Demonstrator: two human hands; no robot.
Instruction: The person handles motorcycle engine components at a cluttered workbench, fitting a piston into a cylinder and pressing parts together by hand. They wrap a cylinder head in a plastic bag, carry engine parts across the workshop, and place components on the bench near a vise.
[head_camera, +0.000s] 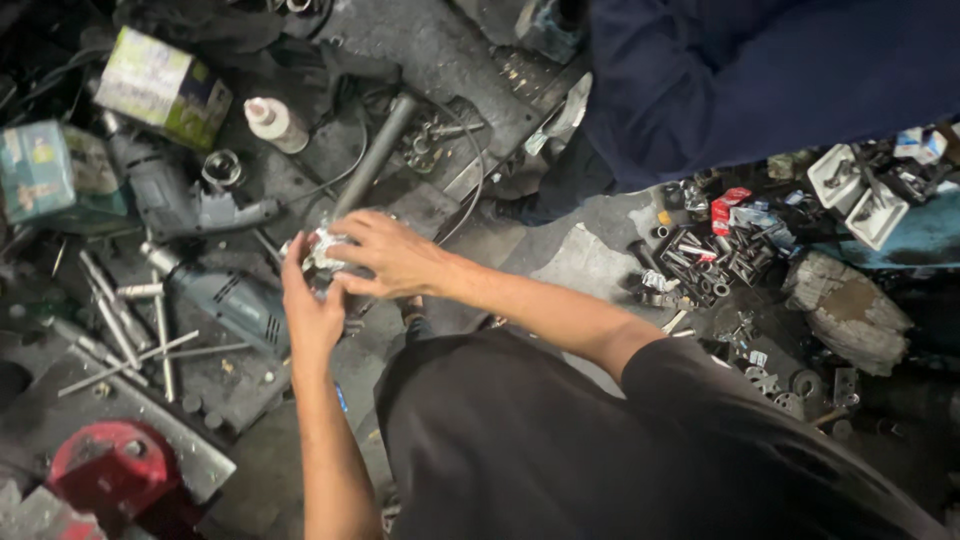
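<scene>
Just left of your hands lies a grey power drill (228, 300), a second drill (175, 200) above it, and a dark metal rod (370, 155) runs up and away from your fingertips. Your right hand (390, 255) curls down over a small shiny metal part (322, 250). Your left hand (312, 318) cups that part from below, both hands clamped on it together.

Both hands, left hand (312, 312) and right hand (388, 252), close on a shiny part (322, 248), beside a drill (228, 300).
</scene>
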